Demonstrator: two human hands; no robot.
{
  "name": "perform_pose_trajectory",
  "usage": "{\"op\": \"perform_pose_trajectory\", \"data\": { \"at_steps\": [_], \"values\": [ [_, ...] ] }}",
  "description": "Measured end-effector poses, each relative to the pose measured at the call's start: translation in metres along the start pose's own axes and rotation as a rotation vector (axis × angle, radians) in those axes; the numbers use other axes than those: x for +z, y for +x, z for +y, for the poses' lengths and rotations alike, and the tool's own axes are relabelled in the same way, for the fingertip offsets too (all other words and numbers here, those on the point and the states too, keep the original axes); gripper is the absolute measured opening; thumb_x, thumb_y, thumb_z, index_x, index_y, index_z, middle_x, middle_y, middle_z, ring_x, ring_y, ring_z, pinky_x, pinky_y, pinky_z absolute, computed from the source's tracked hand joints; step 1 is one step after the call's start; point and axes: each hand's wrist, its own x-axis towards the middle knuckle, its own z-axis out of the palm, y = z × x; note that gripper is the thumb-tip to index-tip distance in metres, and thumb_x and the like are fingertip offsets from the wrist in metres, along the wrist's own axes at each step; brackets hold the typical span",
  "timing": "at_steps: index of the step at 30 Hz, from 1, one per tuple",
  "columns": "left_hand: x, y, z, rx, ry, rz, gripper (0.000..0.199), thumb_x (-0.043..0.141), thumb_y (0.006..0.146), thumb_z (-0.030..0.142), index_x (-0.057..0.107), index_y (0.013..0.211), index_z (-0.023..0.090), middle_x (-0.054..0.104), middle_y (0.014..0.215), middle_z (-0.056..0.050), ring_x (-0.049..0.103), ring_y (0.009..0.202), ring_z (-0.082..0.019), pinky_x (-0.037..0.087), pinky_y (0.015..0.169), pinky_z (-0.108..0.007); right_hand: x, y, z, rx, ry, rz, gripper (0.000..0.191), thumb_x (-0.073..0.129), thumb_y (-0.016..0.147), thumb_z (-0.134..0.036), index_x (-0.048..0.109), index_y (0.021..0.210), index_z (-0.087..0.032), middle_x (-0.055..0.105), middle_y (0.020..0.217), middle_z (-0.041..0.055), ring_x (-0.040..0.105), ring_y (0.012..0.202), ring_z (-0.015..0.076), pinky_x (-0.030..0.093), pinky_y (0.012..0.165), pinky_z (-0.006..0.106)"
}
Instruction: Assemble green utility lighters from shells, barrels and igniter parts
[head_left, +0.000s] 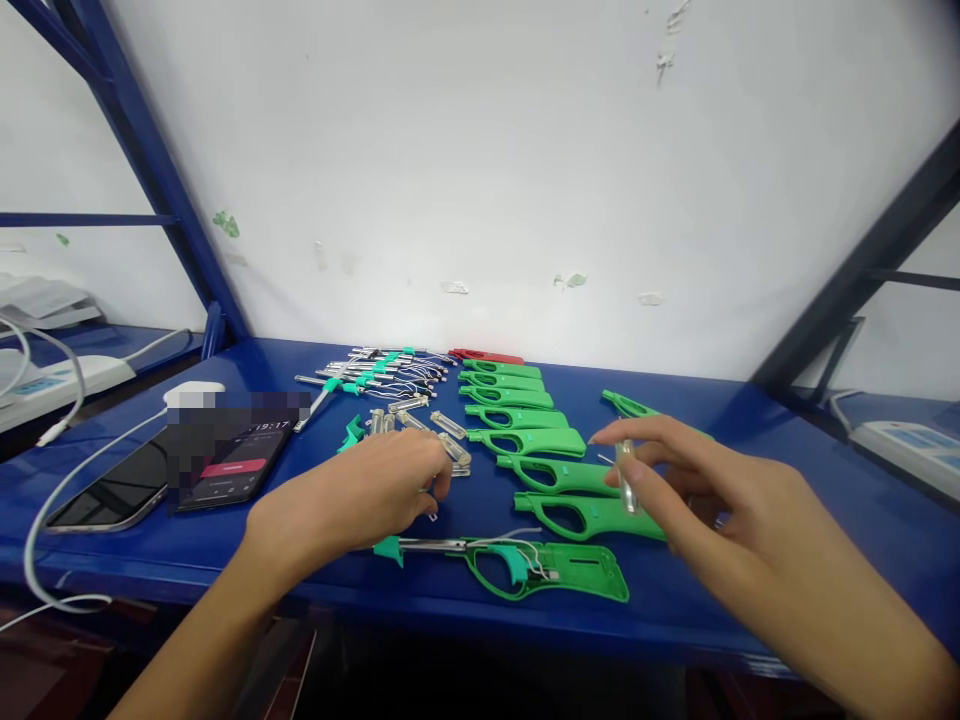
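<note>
My right hand (739, 520) pinches a small clear plastic fuel tank (628, 485) between thumb and fingers, above the right ends of the green lighter shells. My left hand (367, 490) is closed, its fingers curled downward beside a pile of clear fuel tanks (448, 425). A tiny pale bit shows under its fingertips, too small to name. In front of both hands lies an opened green lighter half-shell (592, 572), with a metal tube (431, 546), a teal trigger (516, 563) and white wires laid in it.
Several green lighter shells (525, 442) lie in a column, with a red one (487, 356) at the back. Metal tubes with wires (382, 372) are heaped at the back left. Two phones (240, 462) and a white cable (34, 530) lie left on the blue table (712, 610).
</note>
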Motion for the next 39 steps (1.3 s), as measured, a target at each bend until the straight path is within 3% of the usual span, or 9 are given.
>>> {"op": "perform_pose_trajectory", "data": {
  "at_steps": [7,14,20,23,27,29,34,39],
  "values": [
    [0.000,0.002,0.003,-0.004,-0.021,-0.004,0.034,0.056,0.084,-0.004,0.076,0.090,0.022,0.076,0.095,-0.002,0.071,0.088,-0.021,0.047,0.073,-0.030,-0.002,-0.001,-0.002,-0.011,0.019,0.009,0.036,0.054,0.106,-0.050,0.073,0.127,-0.028,0.079,0.080,0.0040,0.079,0.069,0.0246,0.047,0.042,0.027],
    [-0.004,-0.001,0.005,-0.034,-0.039,-0.046,0.024,0.069,0.085,0.003,0.077,0.094,0.024,0.077,0.098,-0.001,0.071,0.087,-0.022,0.047,0.070,-0.029,0.000,-0.002,-0.002,-0.016,-0.012,-0.005,0.038,0.053,0.107,-0.049,0.071,0.131,-0.027,0.080,0.083,0.0044,0.079,0.071,0.0244,0.051,0.045,0.027],
    [0.003,0.003,0.001,-0.004,-0.056,-0.023,0.030,0.061,0.079,-0.005,0.073,0.084,0.022,0.073,0.090,-0.001,0.068,0.083,-0.020,0.044,0.068,-0.029,0.003,-0.001,-0.002,-0.032,-0.027,-0.009,0.035,0.051,0.108,-0.049,0.070,0.130,-0.029,0.080,0.088,0.0034,0.078,0.071,0.0228,0.046,0.044,0.027],
    [0.004,0.004,0.002,0.044,-0.068,0.006,0.029,0.059,0.082,-0.004,0.072,0.085,0.021,0.072,0.089,0.000,0.066,0.081,-0.019,0.043,0.068,-0.029,0.003,-0.001,-0.001,-0.050,-0.031,-0.037,0.026,0.052,0.109,-0.047,0.069,0.119,-0.031,0.078,0.083,-0.0007,0.072,0.062,0.0183,0.044,0.046,0.026],
    [-0.002,0.010,0.012,0.140,-0.094,0.078,0.027,0.057,0.090,-0.001,0.071,0.082,0.021,0.071,0.081,0.001,0.064,0.076,-0.017,0.041,0.067,-0.030,0.005,0.001,0.001,-0.077,-0.006,-0.136,0.023,0.049,0.110,-0.043,0.063,0.098,-0.029,0.062,0.060,-0.0063,0.054,0.046,0.0143,0.038,0.046,0.026],
    [-0.006,0.014,0.020,0.195,-0.125,0.130,0.026,0.058,0.096,0.005,0.075,0.085,0.022,0.073,0.081,0.002,0.066,0.078,-0.016,0.043,0.069,-0.030,0.007,0.002,0.002,-0.053,0.025,-0.151,0.026,0.049,0.110,-0.044,0.057,0.092,-0.028,0.062,0.061,-0.0060,0.051,0.044,0.0138,0.037,0.046,0.026],
    [-0.010,0.019,0.039,0.300,-0.230,0.322,0.026,0.053,0.110,0.018,0.077,0.118,0.023,0.078,0.111,-0.002,0.072,0.097,-0.016,0.051,0.081,-0.027,0.012,0.007,0.004,-0.003,0.090,-0.120,0.033,0.066,0.102,-0.045,0.045,0.084,-0.027,0.067,0.068,-0.0074,0.047,0.043,0.0101,0.035,0.045,0.024],
    [-0.006,0.021,0.046,0.420,-0.441,0.546,0.019,0.062,0.105,0.016,0.080,0.104,0.022,0.080,0.101,-0.001,0.074,0.092,-0.014,0.056,0.085,-0.025,0.013,0.007,0.001,0.006,0.140,-0.053,0.031,0.076,0.096,-0.045,0.052,0.087,-0.027,0.071,0.069,-0.0077,0.054,0.044,0.0107,0.041,0.047,0.023]
  ]
}}
